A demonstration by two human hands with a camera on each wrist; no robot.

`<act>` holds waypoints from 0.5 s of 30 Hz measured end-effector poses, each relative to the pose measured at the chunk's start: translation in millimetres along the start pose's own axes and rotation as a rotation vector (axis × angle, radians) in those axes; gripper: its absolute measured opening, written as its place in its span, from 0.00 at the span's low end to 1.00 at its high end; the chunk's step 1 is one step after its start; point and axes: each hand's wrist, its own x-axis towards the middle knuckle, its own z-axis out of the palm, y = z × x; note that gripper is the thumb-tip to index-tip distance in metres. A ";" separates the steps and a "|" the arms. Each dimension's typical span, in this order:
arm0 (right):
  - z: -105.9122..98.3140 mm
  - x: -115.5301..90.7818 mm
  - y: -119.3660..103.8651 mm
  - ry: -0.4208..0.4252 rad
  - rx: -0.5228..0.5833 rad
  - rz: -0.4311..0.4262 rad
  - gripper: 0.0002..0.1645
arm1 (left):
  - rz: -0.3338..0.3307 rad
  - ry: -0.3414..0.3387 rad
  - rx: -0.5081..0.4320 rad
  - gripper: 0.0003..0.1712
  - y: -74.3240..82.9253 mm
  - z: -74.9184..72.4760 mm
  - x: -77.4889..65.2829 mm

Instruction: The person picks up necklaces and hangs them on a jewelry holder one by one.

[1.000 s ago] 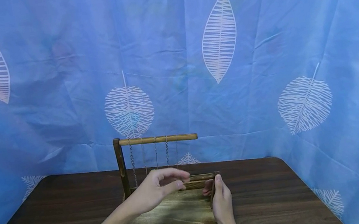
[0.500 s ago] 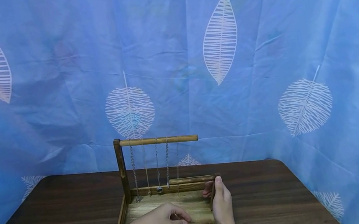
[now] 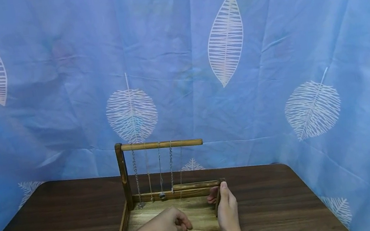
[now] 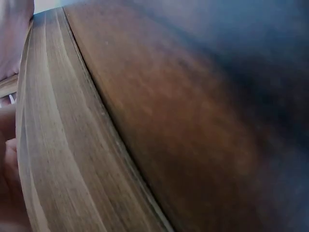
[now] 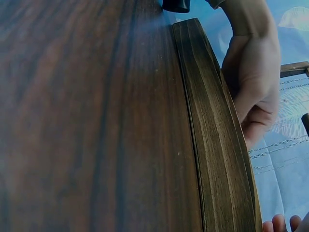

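A wooden jewelry stand [image 3: 123,176] with a shallow tray [image 3: 199,213] at its base stands on the table. Several thin necklaces [image 3: 160,171] hang from its upper bar [image 3: 162,144]. My right hand [image 3: 228,208] grips the short upright at the right end, thumb at its top and fingers behind it. Low over the tray floor, near the front rim [image 5: 207,116], is my left hand [image 3: 169,223] with bent fingers. From the right wrist view, the left hand [image 5: 253,82] dips behind that rim, which hides its fingertips. Whether it pinches something small does not show.
A shorter lower bar [image 3: 197,185] runs from the right upright towards the middle. Dark wood table [image 3: 272,198] surrounds the stand, and a blue leaf-print curtain [image 3: 175,53] hangs behind it.
My left hand has come down from beside the hanging necklaces to the front of the tray, its fingers now more curled. The right hand keeps its grip on the upright.
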 end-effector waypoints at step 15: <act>-0.7 -0.6 -1.9 -0.011 -0.007 0.000 0.37 | -0.011 0.087 0.219 0.20 -2.7 1.6 -3.4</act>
